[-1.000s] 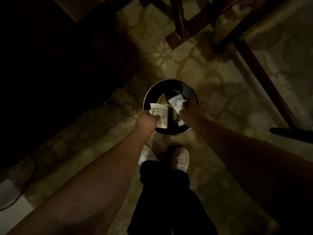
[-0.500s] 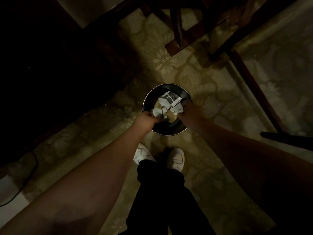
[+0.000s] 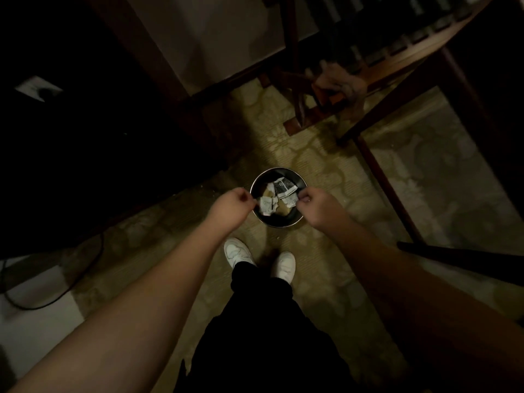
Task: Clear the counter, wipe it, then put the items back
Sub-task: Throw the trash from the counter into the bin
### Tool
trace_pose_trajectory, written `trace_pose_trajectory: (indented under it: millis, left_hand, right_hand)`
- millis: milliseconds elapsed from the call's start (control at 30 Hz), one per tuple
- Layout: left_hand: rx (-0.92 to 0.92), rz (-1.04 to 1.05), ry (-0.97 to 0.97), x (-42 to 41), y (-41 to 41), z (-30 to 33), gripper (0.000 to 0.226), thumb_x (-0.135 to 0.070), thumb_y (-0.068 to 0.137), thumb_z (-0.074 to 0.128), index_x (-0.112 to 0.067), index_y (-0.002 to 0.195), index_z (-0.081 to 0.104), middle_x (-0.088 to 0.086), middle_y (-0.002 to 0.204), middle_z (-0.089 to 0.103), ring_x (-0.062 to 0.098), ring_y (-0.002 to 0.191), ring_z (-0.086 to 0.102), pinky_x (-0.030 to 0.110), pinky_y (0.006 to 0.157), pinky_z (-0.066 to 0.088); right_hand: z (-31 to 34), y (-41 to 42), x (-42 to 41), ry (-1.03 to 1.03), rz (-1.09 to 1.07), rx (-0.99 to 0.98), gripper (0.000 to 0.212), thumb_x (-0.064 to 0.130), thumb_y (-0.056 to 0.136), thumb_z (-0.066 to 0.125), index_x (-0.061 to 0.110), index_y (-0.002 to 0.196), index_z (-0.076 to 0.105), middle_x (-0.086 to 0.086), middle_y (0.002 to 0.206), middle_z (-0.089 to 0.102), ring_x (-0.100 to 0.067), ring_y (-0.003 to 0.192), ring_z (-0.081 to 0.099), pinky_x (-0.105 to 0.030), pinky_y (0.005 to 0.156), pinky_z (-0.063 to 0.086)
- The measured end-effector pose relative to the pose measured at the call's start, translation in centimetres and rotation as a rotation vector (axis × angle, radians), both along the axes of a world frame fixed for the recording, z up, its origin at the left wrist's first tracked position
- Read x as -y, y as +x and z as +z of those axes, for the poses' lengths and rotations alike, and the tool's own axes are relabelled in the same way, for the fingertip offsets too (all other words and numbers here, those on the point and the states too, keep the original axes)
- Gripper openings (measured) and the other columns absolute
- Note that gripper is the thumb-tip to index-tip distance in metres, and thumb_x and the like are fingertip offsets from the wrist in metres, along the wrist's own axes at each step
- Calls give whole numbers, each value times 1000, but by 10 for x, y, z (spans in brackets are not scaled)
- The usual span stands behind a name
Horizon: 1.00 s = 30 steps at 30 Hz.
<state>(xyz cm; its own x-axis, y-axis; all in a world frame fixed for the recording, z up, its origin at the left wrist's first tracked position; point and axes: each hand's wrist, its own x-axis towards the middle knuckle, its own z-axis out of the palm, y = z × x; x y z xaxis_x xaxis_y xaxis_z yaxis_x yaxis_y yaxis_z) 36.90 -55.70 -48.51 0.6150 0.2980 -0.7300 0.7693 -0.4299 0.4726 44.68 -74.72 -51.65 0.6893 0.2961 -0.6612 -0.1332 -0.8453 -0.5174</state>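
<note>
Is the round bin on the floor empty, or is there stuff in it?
Not empty. The bin holds crumpled printed paper pieces lying at its bottom. How full it is, I cannot tell.

Glossy metal bin [image 3: 279, 222], crumpled paper [image 3: 283, 188], patterned woven carpet [image 3: 326, 160].
</note>
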Motion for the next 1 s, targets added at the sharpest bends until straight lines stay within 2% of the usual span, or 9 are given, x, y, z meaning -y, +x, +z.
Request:
trace_pose_trajectory:
  millis: [100, 200, 300, 400, 667, 833, 1000]
  left_hand:
    - [55, 23, 53, -3, -14, 56, 19, -32, 95, 58, -18, 107, 63, 2, 98, 65, 14, 73, 57, 27, 63, 44]
    - [127, 35, 107, -7, -31, 111, 22, -32, 95, 58, -18, 111, 64, 1, 104, 65, 16, 86, 60, 29, 73, 47]
    - [205, 21, 172, -10, -51, 164, 23, -32, 96, 57, -19, 114, 63, -1, 107, 61, 11, 86, 57, 27, 70, 45]
    - [269, -6, 272, -17, -73, 213, 28, -33, 97, 56, -20, 120, 62, -5, 112, 55, 8, 92, 52, 23, 74, 41]
    - [459, 49, 568, -60, -140, 335, 33, -33, 97, 55, -17, 125, 62, -5, 123, 56, 11, 112, 54, 20, 86, 41]
    - [525, 150, 655, -81, -186, 390, 30, -34, 98, 54, -20, 124, 62, -10, 119, 55, 7, 111, 52, 21, 86, 43]
    - [581, 233, 717, -104, -222, 416, 27, -35, 97, 54, -23, 119, 63, -19, 109, 51, -2, 101, 48, 9, 73, 37]
  right_hand:
    - [58, -10, -5, -4, 81, 33, 31, 26, 92, 58, 13, 120, 61, -8, 121, 59, -22, 108, 58, -31, 93, 46]
    - [115, -21, -11, 1, 176, 87, 32, 30, 94, 54, 19, 124, 58, -3, 127, 54, -20, 110, 57, -36, 93, 48]
    - [171, -32, -19, 19, 291, 205, 34, 30, 94, 53, 20, 125, 58, -1, 127, 53, -18, 110, 55, -31, 88, 47]
    - [225, -38, -32, 16, 422, 304, 34, 33, 93, 53, 21, 125, 58, 0, 122, 55, -19, 113, 53, -35, 93, 45]
    - [349, -51, -69, 121, 648, 511, 40, 41, 95, 49, 26, 133, 51, 9, 132, 51, -12, 122, 47, -35, 102, 42]
    - [403, -65, -95, 216, 733, 603, 39, 42, 96, 48, 27, 132, 52, 13, 130, 51, -8, 122, 47, -34, 103, 41]
    - [428, -81, -126, 303, 799, 630, 36, 42, 96, 48, 30, 129, 54, 18, 123, 52, -3, 118, 47, -30, 102, 42]
